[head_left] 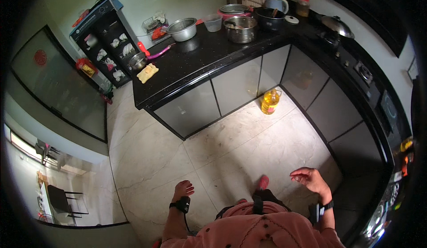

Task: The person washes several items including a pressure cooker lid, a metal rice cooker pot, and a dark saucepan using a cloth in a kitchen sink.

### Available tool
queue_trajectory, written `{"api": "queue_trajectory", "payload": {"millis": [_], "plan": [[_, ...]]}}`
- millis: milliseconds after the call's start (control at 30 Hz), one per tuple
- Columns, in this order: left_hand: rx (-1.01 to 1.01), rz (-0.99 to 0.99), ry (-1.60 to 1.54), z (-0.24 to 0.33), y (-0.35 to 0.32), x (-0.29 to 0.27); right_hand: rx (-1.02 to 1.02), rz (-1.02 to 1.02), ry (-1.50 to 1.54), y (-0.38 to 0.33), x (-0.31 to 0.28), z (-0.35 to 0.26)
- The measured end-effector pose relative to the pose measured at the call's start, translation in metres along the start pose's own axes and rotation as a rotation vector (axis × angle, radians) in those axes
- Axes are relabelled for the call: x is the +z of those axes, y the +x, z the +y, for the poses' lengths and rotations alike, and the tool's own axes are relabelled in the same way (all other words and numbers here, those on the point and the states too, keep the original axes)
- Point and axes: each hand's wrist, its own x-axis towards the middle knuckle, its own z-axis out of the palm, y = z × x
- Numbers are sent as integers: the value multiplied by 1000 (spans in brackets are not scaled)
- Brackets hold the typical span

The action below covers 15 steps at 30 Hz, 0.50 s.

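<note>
Marble kitchen floor (249, 145) below left hand (183, 189) loosely curled, right hand (310, 179) spread, both empty.

A black polished stone counter (209, 56) runs along the far side and turns down the right. On it sit a steel bowl (182, 29), a clear plastic cup (213, 22), a steel pot (240, 29), a black pot (270, 18) and a yellow cloth (147, 73) near the left end. On the pale marble-tiled floor (231, 145) a plastic bottle of yellow oil (270, 101) stands against the cabinets.

pots (240, 29) on counter (195, 65) ahead | oil bottle (270, 102) on floor (231, 145) before cabinets (231, 87) | stove (351, 65) right
</note>
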Motion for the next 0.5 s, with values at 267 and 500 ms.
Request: {"api": "queue_trajectory", "payload": {"millis": [267,500], "plan": [[168,112,-19,66,10,45,-274,-82,-520,183,-19,45],[141,575,296,101,39,36,-434,-190,-747,353,-28,5]]}}
